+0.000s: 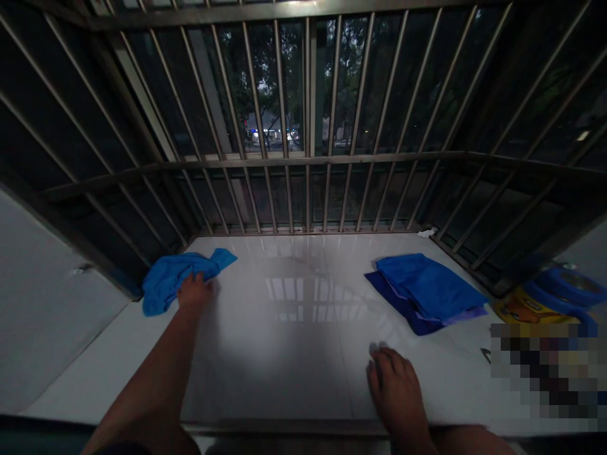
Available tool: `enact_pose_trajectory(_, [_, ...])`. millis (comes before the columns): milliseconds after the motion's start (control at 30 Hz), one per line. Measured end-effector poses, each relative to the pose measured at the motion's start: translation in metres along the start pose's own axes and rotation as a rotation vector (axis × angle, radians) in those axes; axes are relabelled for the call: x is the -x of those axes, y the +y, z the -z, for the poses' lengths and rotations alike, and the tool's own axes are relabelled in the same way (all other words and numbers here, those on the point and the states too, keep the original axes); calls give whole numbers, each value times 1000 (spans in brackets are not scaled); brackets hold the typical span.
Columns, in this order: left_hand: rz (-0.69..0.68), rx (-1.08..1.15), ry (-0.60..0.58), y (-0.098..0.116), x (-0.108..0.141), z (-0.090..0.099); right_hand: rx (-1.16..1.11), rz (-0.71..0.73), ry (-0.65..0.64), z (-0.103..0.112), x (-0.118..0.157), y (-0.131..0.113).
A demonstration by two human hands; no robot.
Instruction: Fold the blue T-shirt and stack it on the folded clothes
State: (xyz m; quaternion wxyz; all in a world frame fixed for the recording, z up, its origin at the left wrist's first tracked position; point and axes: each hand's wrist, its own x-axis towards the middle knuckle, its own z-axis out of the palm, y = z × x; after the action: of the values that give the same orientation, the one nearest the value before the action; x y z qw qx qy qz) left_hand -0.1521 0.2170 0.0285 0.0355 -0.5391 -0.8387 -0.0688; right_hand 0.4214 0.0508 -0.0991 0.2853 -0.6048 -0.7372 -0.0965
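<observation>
The left hand (193, 292) lies flat on the crumpled blue cloth (176, 278) at the far left of the white sill (294, 328), grip spread and pressing down, pinching nothing. The cloth is soft and bunched, its long axis running left-low to right-high, with 1 loose corner pointing right toward the barred window grille (303, 126). The right hand (397, 392) rests palm-down on the bare glossy sill near its front edge, fingers loosely spread, holding nothing. A folded blue cloth (427, 291), flat and roughly rectangular, lies well apart on the right. Between the 2 cloths the smooth surface is open.
</observation>
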Motion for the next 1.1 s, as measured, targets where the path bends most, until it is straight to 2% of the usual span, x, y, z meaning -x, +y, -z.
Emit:
enact_pose_trajectory(67, [99,-21,-4,-34,4,-3,-2,-6,3,3,-4,0])
enact_pose_trajectory(100, [107,-29,-7,-43,9,-7,-2,-4,10,3,-5,1])
enact_pose_trajectory(167, [64,-37,0,-46,24,-20,-2,12,24,4,-5,2])
enact_pose_trajectory(267, [-41,-25,22,-25,59,-41,15,22,38,1,-2,3])
enact_pose_trajectory(367, [-149,-27,12,7,108,-54,52,25,36,-3,-1,3])
enact_pose_trajectory(467, [-269,-14,-35,36,166,-56,78,33,18,-6,-3,2])
enact_pose_trajectory(533, [-362,86,-90,54,206,-54,55,18,6,-7,-5,-4])
enact_pose_trajectory(633, [-543,341,-257,76,261,-49,-111,64,-92,-5,-2,-32])
enact_pose_trajectory(700, [-648,537,-352,86,290,-47,-244,178,-217,-2,4,-63])
enact_pose_trajectory(733, [-677,615,-359,88,299,-46,-293,244,-279,-1,9,-80])
enact_pose_trajectory(833, [-654,633,-211,86,306,-42,-353,387,-401,-3,22,-130])
enact_pose_trajectory(933, [-577,424,-59,75,283,-35,-285,380,-408,-14,28,-159])
enact_pose_trajectory(1033, [-580,279,-48,58,244,-23,-185,413,-423,-22,20,-160])
enact_pose_trajectory(1100, [-602,289,-75,41,214,-10,-143,440,-474,-20,9,-151])
